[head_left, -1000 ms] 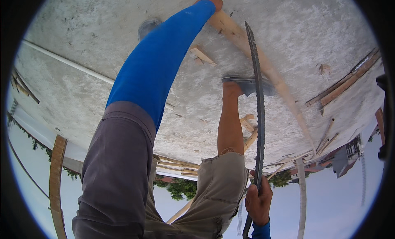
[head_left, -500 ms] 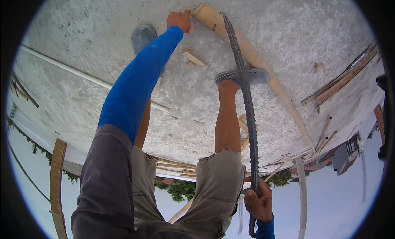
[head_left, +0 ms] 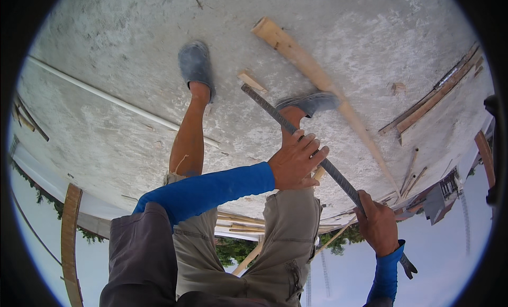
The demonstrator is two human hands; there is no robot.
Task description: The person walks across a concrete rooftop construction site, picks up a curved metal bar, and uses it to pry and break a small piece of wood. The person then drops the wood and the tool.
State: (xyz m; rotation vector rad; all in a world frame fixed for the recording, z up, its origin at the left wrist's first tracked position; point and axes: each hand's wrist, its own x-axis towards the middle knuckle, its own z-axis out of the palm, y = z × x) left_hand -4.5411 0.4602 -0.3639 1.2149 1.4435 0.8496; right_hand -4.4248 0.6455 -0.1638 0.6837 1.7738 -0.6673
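A dark ribbed steel pry bar (head_left: 341,178) slants across my right leg, its far tip near a small wood offcut (head_left: 250,79) and its forked end beyond my right wrist. My right hand (head_left: 377,222) is closed around the bar near that forked end. Over the bar's middle lies my left hand (head_left: 296,161), fingers stretched and spread across it. How firmly the left palm meets the bar is hidden. Beyond the bar, a long tan wooden pole (head_left: 304,63) rests on the concrete floor, running past my right shoe (head_left: 315,103).
My left shoe (head_left: 196,66) stands on the dusty concrete. A thin white pipe (head_left: 114,99) lies at the left. Boards (head_left: 436,98) and thin sticks (head_left: 410,175) lie at the right. An upright plank (head_left: 69,238) stands at the lower left edge.
My left hand has come back from beside the wooden pole's end to the bar. The bar has swung from nearly upright to a slant, and my right hand has moved right and up with it.
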